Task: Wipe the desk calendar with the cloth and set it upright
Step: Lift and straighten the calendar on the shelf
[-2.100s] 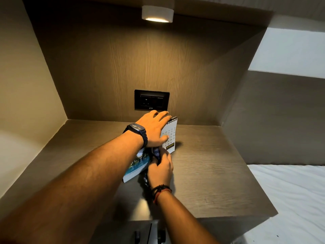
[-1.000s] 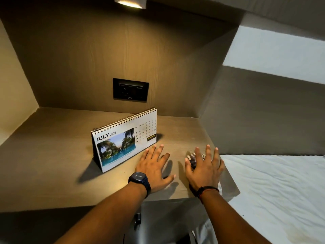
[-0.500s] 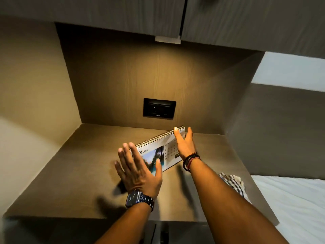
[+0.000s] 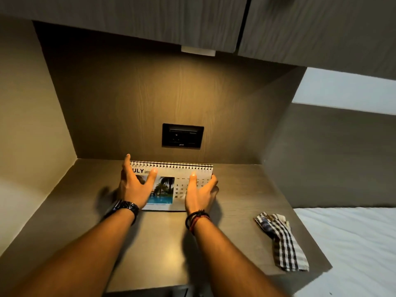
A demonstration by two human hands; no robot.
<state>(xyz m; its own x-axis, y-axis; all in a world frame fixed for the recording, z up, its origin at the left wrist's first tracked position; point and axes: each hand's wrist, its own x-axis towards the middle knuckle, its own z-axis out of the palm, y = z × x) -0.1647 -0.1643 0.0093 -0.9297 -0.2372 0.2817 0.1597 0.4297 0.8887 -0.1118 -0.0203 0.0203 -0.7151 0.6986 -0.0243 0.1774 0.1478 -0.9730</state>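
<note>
The desk calendar [image 4: 169, 190] stands upright near the back of the wooden desk [image 4: 162, 243], its July page with a palm photo facing me. My left hand [image 4: 134, 186] clasps its left end, thumb across the front and fingers behind the edge. My right hand [image 4: 200, 192] holds the right end, with the index finger on the date grid and the other fingers curled round the edge. The checked cloth [image 4: 282, 241] lies crumpled on the desk at the right, near the front corner, apart from both hands.
A black wall socket [image 4: 182, 136] sits in the back panel just above the calendar. Cabinets [image 4: 150, 20] hang overhead with a lamp [image 4: 198, 50] under them. Side walls close in the desk on the left and right. A white bed [image 4: 353, 249] lies to the right.
The calendar has turned from an angle to face me squarely. Both hands, open beside it half a second ago, now hold its two ends. The cloth stays on the desk.
</note>
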